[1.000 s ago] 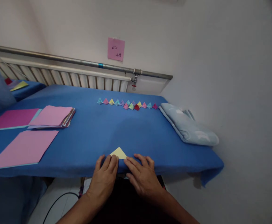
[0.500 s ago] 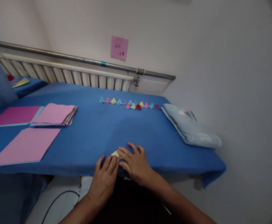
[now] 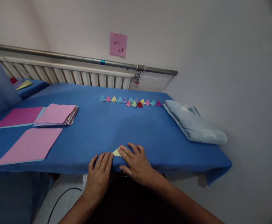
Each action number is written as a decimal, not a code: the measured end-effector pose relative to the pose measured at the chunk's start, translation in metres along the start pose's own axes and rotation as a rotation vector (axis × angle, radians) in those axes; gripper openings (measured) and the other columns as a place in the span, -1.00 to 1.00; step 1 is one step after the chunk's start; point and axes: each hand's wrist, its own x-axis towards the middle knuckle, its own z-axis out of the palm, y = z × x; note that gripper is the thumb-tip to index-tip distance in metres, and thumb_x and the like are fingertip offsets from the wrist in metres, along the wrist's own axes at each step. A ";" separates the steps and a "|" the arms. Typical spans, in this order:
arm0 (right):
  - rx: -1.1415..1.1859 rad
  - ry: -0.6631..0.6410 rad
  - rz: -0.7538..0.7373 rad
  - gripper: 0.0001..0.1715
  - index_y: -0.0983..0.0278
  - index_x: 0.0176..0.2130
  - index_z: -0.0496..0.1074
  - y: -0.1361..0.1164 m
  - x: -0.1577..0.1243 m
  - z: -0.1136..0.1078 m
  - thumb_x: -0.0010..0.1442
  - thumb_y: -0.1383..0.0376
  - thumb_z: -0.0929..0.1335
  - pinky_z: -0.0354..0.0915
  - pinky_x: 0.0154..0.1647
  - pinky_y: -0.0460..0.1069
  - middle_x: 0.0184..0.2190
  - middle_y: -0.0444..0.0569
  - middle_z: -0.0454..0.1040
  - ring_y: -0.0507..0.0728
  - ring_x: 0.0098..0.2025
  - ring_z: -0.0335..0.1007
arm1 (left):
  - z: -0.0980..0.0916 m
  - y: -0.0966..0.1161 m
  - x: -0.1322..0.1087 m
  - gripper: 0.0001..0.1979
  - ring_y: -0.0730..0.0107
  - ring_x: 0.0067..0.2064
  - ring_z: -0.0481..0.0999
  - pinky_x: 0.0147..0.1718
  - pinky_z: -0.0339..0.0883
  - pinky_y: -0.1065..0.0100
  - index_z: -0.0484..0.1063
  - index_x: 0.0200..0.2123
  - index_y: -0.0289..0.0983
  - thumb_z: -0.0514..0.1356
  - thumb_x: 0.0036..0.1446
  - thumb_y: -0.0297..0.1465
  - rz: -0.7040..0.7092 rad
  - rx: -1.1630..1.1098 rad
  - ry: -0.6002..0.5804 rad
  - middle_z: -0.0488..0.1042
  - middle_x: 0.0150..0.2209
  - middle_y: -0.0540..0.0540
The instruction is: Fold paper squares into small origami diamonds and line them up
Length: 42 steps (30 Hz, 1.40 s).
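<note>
A small folded piece of yellow paper [image 3: 116, 152] lies flat near the front edge of the blue-covered table [image 3: 89, 137]. My right hand [image 3: 136, 161] rests over its right part with the fingers stretched out, pressing it down and hiding that side. My left hand [image 3: 100, 174] lies flat on the cloth, its fingertips at the paper's left corner. Beyond the hands, several small folded paper shapes [image 3: 119, 100] in many colours stand in a row, with a shorter second row partly in front.
On the left are a stack of pink paper [image 3: 56, 113], magenta sheets [image 3: 21, 115] and larger pink sheets [image 3: 32, 146]. A folded light-blue blanket [image 3: 194, 124] sits at the right end. A radiator [image 3: 80, 76] and pipe [image 3: 80, 58] run along the wall.
My left hand has slid left, away from my right hand, along the paper to its left corner. More of the yellow paper shows. The right hand stays on it; the view has shifted slightly.
</note>
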 end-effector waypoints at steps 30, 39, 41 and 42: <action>1.203 0.231 0.239 -0.67 0.21 -0.14 0.52 -0.035 -0.008 -0.035 0.28 0.14 0.25 0.22 -0.09 -0.03 -0.29 -0.07 0.48 0.10 -0.17 0.36 | -0.035 0.014 0.042 -0.81 0.53 -0.42 0.38 -0.37 0.29 0.48 0.51 -0.36 -0.24 0.32 -0.02 -0.26 -0.907 -1.613 -0.284 0.48 -0.44 0.03; 1.408 0.118 0.412 -0.68 0.23 -0.23 0.51 -0.036 -0.013 -0.044 0.23 0.12 0.26 0.23 -0.30 -0.06 -0.42 -0.11 0.46 0.06 -0.36 0.33 | -0.032 0.009 0.032 -0.81 0.58 -0.56 0.34 -0.56 0.21 0.51 0.48 -0.35 -0.28 0.32 -0.01 -0.29 -0.905 -1.783 -0.361 0.44 -0.56 0.04; 1.452 0.091 0.435 -0.73 0.23 -0.23 0.51 -0.038 -0.013 -0.043 0.18 0.14 0.31 0.23 -0.33 -0.07 -0.44 -0.12 0.46 0.05 -0.38 0.34 | -0.033 0.010 0.032 -0.80 0.56 -0.53 0.37 -0.55 0.23 0.50 0.49 -0.35 -0.29 0.33 -0.02 -0.29 -0.910 -1.806 -0.376 0.46 -0.55 0.02; 1.479 0.071 0.441 -0.73 0.23 -0.22 0.50 -0.039 -0.013 -0.043 0.17 0.15 0.32 0.23 -0.34 -0.07 -0.44 -0.12 0.47 0.05 -0.39 0.35 | -0.033 0.010 0.032 -0.79 0.55 -0.52 0.38 -0.55 0.24 0.50 0.49 -0.36 -0.30 0.34 -0.03 -0.29 -0.914 -1.816 -0.382 0.46 -0.55 0.01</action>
